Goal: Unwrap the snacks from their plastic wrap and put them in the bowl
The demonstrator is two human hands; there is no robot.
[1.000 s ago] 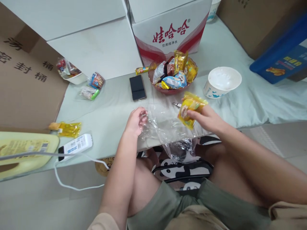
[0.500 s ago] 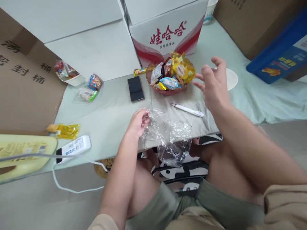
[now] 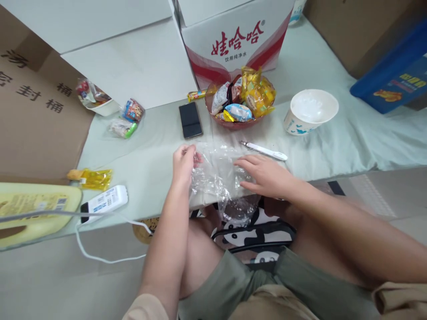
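Observation:
My left hand (image 3: 185, 165) is closed on the left side of a clear plastic bag (image 3: 216, 171), which lies crumpled on the table's front edge and hangs partly over it. Over the bag's right side, my right hand (image 3: 263, 175) has its fingers stretched out and apart, holding nothing. Just beyond that hand lies a white craft knife (image 3: 265, 151) with its tip toward the left. A reddish glass bowl (image 3: 233, 124) behind the bag is heaped with wrapped snacks, a yellow packet (image 3: 258, 95) among them. To its right stands a white paper cup (image 3: 300, 122).
A black phone (image 3: 190, 120) lies left of the bowl. Small snack packets (image 3: 131, 111), a yellow packet (image 3: 95, 178) and a white device with a cable (image 3: 105, 204) are on the left. Cartons (image 3: 230, 53) stand behind; a blue box (image 3: 393, 75) is at the right.
My right hand has come down from beside the bowl, in front of the paper cup, to the bag. The left hand has shifted slightly left, still gripping the bag. The cup now shows fully.

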